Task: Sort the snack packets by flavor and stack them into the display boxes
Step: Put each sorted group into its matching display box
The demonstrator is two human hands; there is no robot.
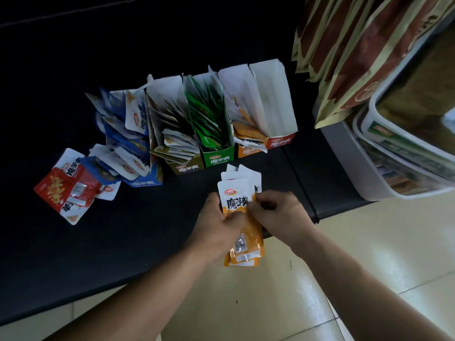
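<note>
Both curled round orange packets [251,242] nr table [123,242] front edge: left grip [216,217], right grip [273,212]. Prob. squaring stack; next needs slotting into orange box [250,151].

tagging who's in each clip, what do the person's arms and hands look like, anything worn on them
The left forearm and right forearm are bare to the frame edge, with no sleeve in view. The left hand and right hand wear no gloves; no watch, bracelet or ring shows.
</note>
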